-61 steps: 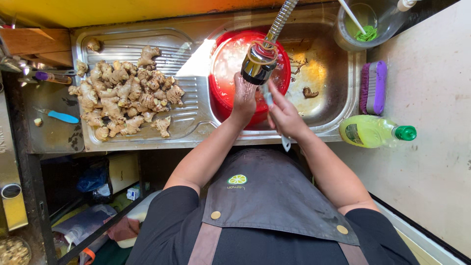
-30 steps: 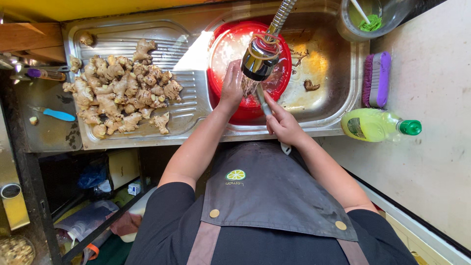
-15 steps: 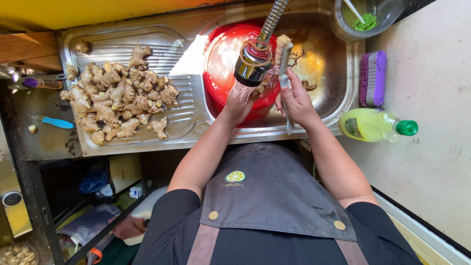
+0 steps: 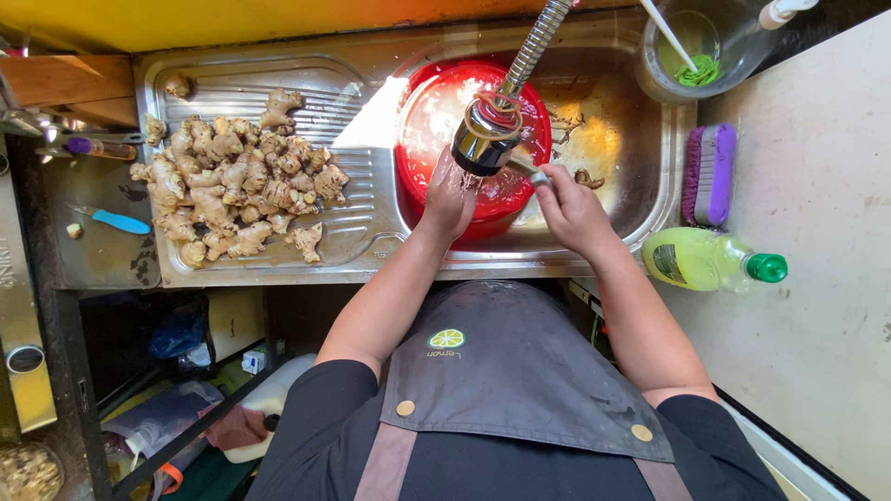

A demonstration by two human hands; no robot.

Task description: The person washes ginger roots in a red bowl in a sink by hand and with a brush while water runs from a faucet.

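1. The bowl (image 4: 436, 139) under the left hand (image 4: 449, 197) was bright red, with white foam inside.
2. The spout (image 4: 484, 139) above that hand was shiny silver on a ribbed steel hose (image 4: 535, 46).
3. The sink (image 4: 640, 186) beyond the right hand (image 4: 571, 209) was steel, stained yellow-brown.
4. The ginger (image 4: 232, 181), well left of the left hand, was pale tan with brown patches.
5. A tool (image 4: 119, 222) farther left had a sky-blue handle.
6. The brush (image 4: 710, 173), right of the right hand, was purple, with pink bristles.
7. The bottle (image 4: 696, 260) near that hand was yellow-green, capped dark green.
8. The apron (image 4: 520, 371) below both hands was dark grey with brown straps and a lime-slice emblem.
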